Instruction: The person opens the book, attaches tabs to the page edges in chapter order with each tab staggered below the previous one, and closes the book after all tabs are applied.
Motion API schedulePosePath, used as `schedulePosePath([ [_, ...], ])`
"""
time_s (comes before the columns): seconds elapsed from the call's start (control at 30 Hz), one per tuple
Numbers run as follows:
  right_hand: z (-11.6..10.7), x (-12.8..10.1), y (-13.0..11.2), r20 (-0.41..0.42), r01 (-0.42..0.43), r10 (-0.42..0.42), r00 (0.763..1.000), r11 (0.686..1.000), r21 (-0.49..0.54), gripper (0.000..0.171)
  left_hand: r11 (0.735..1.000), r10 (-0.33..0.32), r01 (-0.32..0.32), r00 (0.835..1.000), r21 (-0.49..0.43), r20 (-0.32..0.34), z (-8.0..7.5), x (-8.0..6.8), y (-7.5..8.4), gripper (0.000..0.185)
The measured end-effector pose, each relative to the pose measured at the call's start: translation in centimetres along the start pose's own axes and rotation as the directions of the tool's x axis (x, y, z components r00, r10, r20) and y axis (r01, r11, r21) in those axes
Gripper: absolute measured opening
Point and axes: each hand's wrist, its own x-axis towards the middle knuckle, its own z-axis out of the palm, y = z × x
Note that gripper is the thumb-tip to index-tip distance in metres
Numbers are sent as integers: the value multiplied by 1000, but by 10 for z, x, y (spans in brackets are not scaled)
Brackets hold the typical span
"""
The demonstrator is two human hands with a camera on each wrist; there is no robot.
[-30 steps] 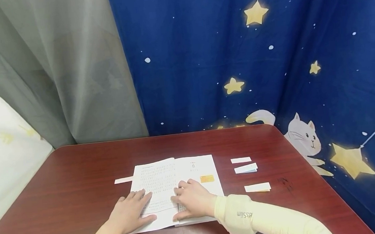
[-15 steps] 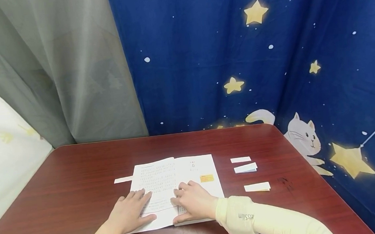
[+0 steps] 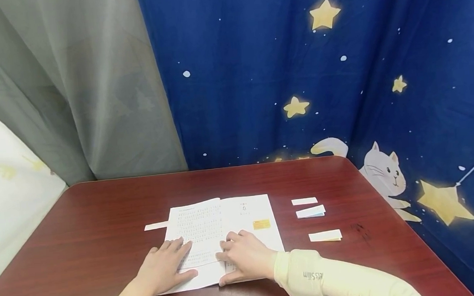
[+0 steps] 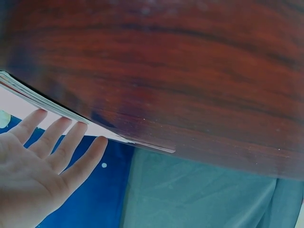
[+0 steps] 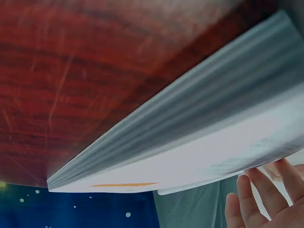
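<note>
An open book (image 3: 196,217) with printed text lies on the table, and a white paper strip (image 3: 156,226) sticks out past its left edge. My left hand (image 3: 163,268) rests on the lower left page with its fingers spread. Near the centre fold, my right hand (image 3: 249,257) presses on the lower part of the book, its fingers pointing left. An orange block (image 3: 261,224) is printed on or attached to the right page. In the right wrist view the stacked page edges (image 5: 190,99) show from the side. Neither hand grips anything.
Right of the book lie three pale paper slips: a plain one (image 3: 304,201), one with a bluish underside (image 3: 310,212) and one with a yellowish edge (image 3: 325,236). The dark red table (image 3: 102,221) ends at a grey curtain (image 3: 114,106) and a blue star curtain (image 3: 236,74).
My right hand has shifted very slightly toward the near edge of the book. The left hand, the book and the slips stay in place.
</note>
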Motion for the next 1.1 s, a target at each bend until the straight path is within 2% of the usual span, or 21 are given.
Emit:
schedulePosePath([
  [0.5, 1, -6, 5, -1, 2, -2, 1000, 997, 82, 54, 1000, -5, 6, 1000, -20, 15, -2, 1, 3, 77],
  [0.73, 1, -17, 18, 11, -16, 14, 1000, 989, 147, 49, 1000, 20, -20, 1000, -3, 16, -6, 4, 0, 74],
  [0.9, -2, -30, 35, -11, -73, 76, 997, 985, 157, 47, 998, 54, -52, 996, 36, -64, -12, 10, -2, 66],
  [1.1, -13, -47, 60, -54, -186, 201, 978, 960, 208, 40, 992, 122, -112, 977, 65, -178, -34, 29, 1, 54],
])
